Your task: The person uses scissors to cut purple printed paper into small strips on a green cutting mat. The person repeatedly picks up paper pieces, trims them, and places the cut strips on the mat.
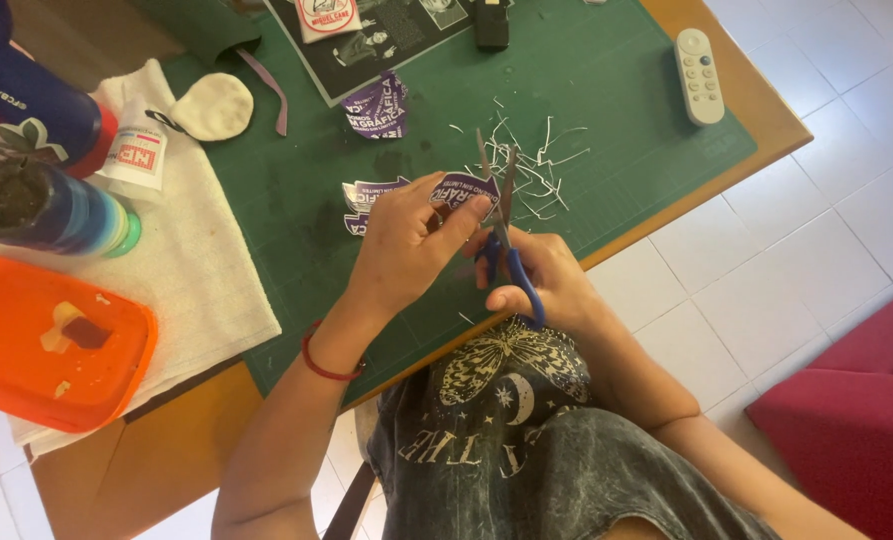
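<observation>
The right hand (536,275) has its grip closed through the blue handles of a pair of scissors (504,225), blades slightly parted and pointing away from the body, so the cutting edge meets the paper head-on. The left hand (401,240) pinches a purple printed sticker (459,188) between thumb and fingertips, holding it up to the blades just above the green cutting mat (616,100); that hold keeps the small piece taut and lets it be turned against the scissors. Thin white paper trimmings (536,165) lie scattered on the mat just beyond the scissors, where offcuts would drop. Left of the scissors, more purple cut-outs (376,105) rest on the mat. A white remote control (699,75) sits well to the right of the scissors, near the mat's far corner. Far left of the scissors, an orange plastic lid (51,340) lies on a white cloth (206,290) covering the wooden counter (166,450).
</observation>
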